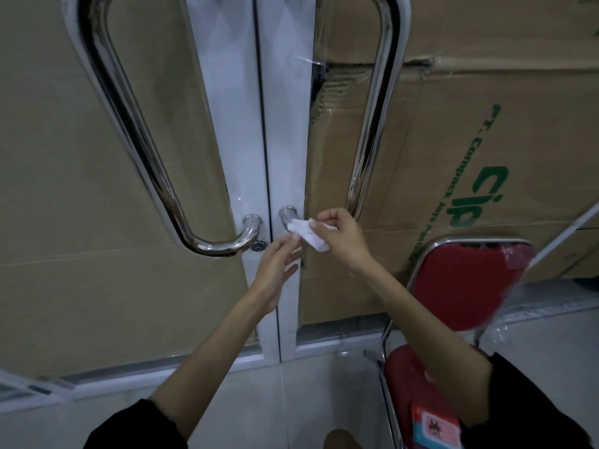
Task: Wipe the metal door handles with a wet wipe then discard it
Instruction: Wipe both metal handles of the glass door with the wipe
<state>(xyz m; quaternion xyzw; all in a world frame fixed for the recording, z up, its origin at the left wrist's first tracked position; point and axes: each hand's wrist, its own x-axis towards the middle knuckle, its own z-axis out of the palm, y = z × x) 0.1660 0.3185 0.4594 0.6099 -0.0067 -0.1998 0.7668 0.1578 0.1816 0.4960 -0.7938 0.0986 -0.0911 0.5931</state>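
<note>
Two long chrome door handles hang on a glass double door: the left handle (pixel 136 137) curves down to its mount, and the right handle (pixel 372 124) drops to a lower mount (pixel 287 212). A white wet wipe (pixel 308 234) is draped at the right handle's lower bend, close to that mount. My right hand (pixel 343 236) pinches the wipe from the right. My left hand (pixel 278 267) reaches up from below, its fingertips pinching the wipe's lower left edge while the other fingers stay loosely spread.
A keyhole (pixel 258 245) sits under the left handle's mount. Cardboard boxes (pixel 486 157) with green print stand behind the glass. A red chair (pixel 466 280) with a chrome frame and plastic wrap stands close on the right. A white tiled floor (pixel 291 400) lies below.
</note>
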